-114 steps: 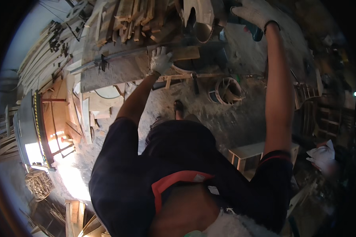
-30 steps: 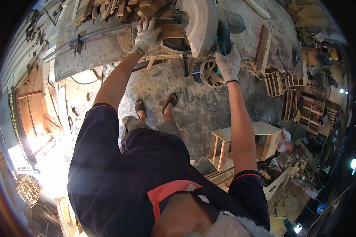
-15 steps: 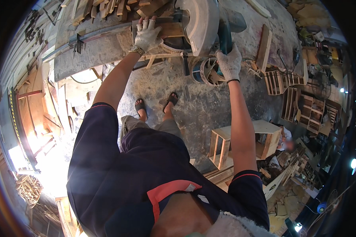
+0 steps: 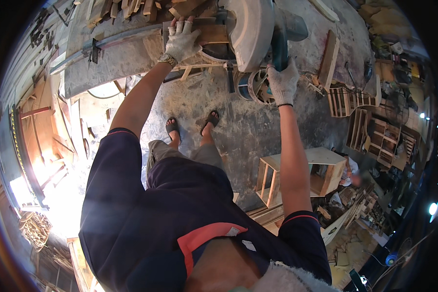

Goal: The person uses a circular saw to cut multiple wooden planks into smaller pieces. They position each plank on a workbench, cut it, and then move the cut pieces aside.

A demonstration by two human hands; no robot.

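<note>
While right hand (image 4: 283, 80) is wrapped round saw handle (image 4: 279, 51), left hand (image 4: 181, 43), fingers splayed, meets wood (image 4: 213, 34) at 11 o'clock. Likely lining up; next move needs steady pressure.

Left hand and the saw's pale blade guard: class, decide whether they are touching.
Apart. The head view shows a stretch of the wood piece plainly between the left hand and the blade guard.

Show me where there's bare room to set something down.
Benchtop: bare between the saw and the loose plank. Floor: bare between the sandals and the wooden frame. Crowded: by the left hand, saw and timber pile.
</note>
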